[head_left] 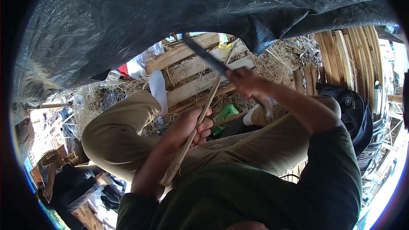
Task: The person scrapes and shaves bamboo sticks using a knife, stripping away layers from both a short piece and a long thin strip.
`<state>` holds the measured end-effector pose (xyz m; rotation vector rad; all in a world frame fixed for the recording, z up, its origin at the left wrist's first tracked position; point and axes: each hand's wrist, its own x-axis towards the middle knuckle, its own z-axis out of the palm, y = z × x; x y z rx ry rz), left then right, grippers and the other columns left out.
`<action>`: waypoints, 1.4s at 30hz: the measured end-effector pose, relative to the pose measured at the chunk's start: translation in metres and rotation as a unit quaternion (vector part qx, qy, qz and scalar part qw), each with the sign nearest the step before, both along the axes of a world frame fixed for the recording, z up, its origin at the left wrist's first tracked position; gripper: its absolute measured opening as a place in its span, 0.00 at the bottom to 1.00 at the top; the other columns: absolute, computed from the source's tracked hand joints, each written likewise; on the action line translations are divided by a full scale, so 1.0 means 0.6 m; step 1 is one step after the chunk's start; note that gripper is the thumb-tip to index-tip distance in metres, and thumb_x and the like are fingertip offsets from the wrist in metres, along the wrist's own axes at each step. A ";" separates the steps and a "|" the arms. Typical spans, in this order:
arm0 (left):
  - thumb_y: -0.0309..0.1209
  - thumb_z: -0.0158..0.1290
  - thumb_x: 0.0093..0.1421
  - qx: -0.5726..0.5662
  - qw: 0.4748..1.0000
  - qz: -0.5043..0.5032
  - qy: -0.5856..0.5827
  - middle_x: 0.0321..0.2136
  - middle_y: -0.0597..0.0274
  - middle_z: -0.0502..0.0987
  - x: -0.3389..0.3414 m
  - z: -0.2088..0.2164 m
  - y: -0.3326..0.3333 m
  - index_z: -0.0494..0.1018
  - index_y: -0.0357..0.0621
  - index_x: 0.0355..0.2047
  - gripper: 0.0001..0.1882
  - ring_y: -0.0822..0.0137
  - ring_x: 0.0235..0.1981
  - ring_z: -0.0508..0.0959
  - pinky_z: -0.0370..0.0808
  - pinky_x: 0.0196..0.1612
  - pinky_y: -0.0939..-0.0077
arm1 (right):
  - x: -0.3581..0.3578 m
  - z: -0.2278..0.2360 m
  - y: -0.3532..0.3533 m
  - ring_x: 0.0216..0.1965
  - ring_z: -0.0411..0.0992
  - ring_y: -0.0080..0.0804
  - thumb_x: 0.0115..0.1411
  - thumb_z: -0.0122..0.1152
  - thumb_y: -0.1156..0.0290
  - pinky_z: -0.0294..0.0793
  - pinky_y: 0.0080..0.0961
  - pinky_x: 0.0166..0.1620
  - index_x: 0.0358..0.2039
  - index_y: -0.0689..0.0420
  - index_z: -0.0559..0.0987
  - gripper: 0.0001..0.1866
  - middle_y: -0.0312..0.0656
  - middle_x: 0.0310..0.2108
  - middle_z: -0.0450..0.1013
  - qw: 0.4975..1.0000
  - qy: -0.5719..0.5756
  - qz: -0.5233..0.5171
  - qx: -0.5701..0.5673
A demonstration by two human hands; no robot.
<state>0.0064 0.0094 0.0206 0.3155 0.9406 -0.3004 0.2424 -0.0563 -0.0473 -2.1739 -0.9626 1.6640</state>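
A long thin bamboo strip point(200, 123) is gripped by the left hand point(187, 130), its fingers point(204, 124) curled tight around the strip near its middle; the strip runs from below the wrist up past the fingertips toward the wooden slats point(191, 66). A dark long blade point(208, 57) is held in the right hand point(245, 81), whose fingers are closed around the handle; the blade extends up and left from them, crossing the strip above the left fingers. A green object point(226, 115) lies on straw just beyond the left fingertips.
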 end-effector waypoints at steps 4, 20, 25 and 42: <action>0.40 0.41 0.68 0.015 1.000 0.009 0.007 0.10 0.77 0.57 -0.010 0.000 -0.015 0.65 0.53 0.35 0.08 0.80 0.06 0.54 0.50 0.07 0.83 | -0.009 0.025 0.002 0.14 0.67 0.26 0.68 0.43 0.47 0.69 0.26 0.18 0.40 0.64 0.75 0.28 0.38 0.16 0.68 0.997 0.023 0.072 0.031; 0.37 0.37 0.68 -0.151 0.978 0.095 -0.107 0.11 0.76 0.60 -0.020 -0.013 0.011 0.64 0.51 0.36 0.09 0.79 0.05 0.56 0.52 0.05 0.84 | 0.028 -0.020 -0.005 0.20 0.76 0.35 0.69 0.42 0.49 0.76 0.36 0.25 0.40 0.62 0.77 0.27 0.47 0.21 0.74 0.988 -0.125 0.035 0.085; 0.36 0.35 0.69 -0.233 0.946 0.144 -0.175 0.12 0.77 0.60 -0.036 -0.025 0.029 0.64 0.51 0.35 0.09 0.80 0.05 0.57 0.53 0.05 0.84 | 0.016 0.001 0.000 0.16 0.72 0.30 0.68 0.44 0.45 0.75 0.30 0.21 0.40 0.63 0.76 0.29 0.45 0.20 0.73 1.000 -0.003 0.017 0.024; 0.40 0.40 0.68 -0.139 0.983 0.072 -0.095 0.10 0.78 0.57 -0.034 0.006 0.007 0.65 0.54 0.34 0.08 0.80 0.06 0.54 0.51 0.07 0.83 | -0.008 0.026 0.001 0.17 0.70 0.28 0.68 0.44 0.46 0.67 0.31 0.20 0.36 0.64 0.77 0.30 0.42 0.15 0.69 0.995 -0.045 0.031 0.081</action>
